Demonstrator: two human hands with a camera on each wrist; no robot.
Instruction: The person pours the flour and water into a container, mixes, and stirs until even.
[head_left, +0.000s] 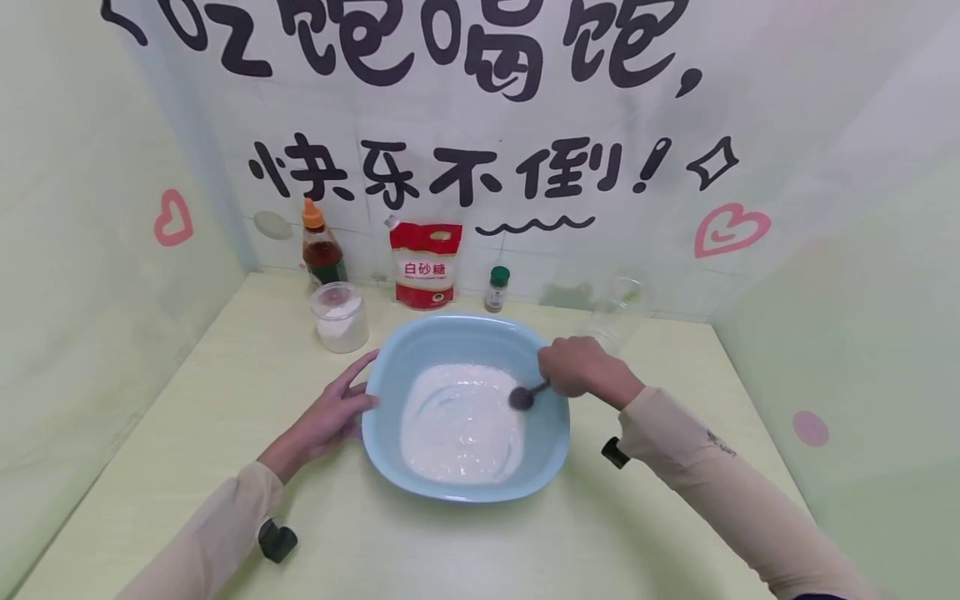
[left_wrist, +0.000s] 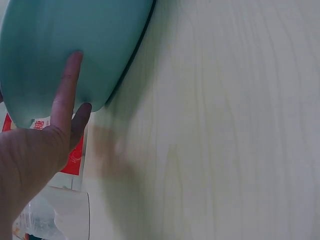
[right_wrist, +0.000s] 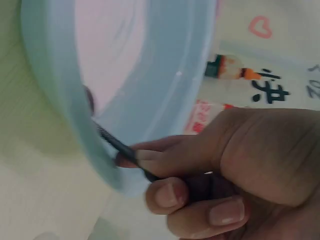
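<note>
A light blue basin (head_left: 467, 492) holds a thick white mixture (head_left: 468, 442). At its left side my left hand (head_left: 330, 421) has its fingers spread and touching the outer wall; the left wrist view shows straight fingers (left_wrist: 65, 95) against the basin (left_wrist: 100, 45). Over the right rim, my right hand (head_left: 581, 367) grips the handle of a dark spoon (head_left: 522, 398). The spoon's round end is at the right part of the white mixture. In the right wrist view the thumb and fingers close round the spoon handle (right_wrist: 117, 144), while the basin wall hides most of the spoon's end.
Behind the basin stand an orange-capped bottle (head_left: 324, 250), a clear jar of white powder (head_left: 340, 321), a red and white sugar pouch (head_left: 425, 267) and a small green-capped bottle (head_left: 497, 290). A clear container (head_left: 611, 321) is at the back right, near the wall.
</note>
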